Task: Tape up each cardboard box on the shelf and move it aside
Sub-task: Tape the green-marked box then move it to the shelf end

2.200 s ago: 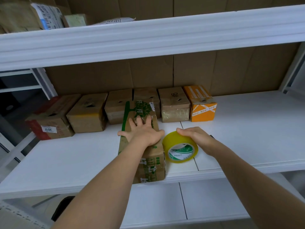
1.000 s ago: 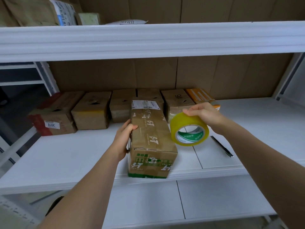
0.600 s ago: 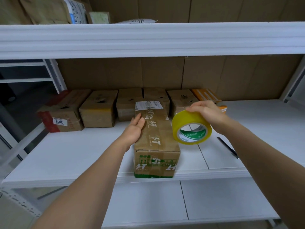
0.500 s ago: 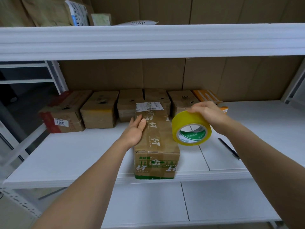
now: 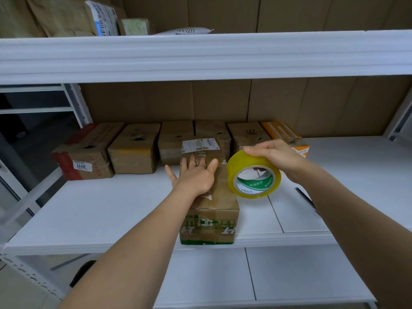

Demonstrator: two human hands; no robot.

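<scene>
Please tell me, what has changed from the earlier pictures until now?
The long box was turned onto another face. The left hand left its side and now lies flat on top. The right hand lifted the tape roll off the shelf. The back row of boxes stayed.

Two bare forearms enter the view from the lower edge, at roughly 7 o'clock and 4 o'clock. No sleeve covers either forearm within the frame. The left hand (image 5: 196,178) is bare: no glove, ring, or wristband is visible on it. The right hand (image 5: 275,156) is likewise bare, with no glove, ring, or watch visible. Fingernails appear short and unpainted where they can be seen.
</scene>
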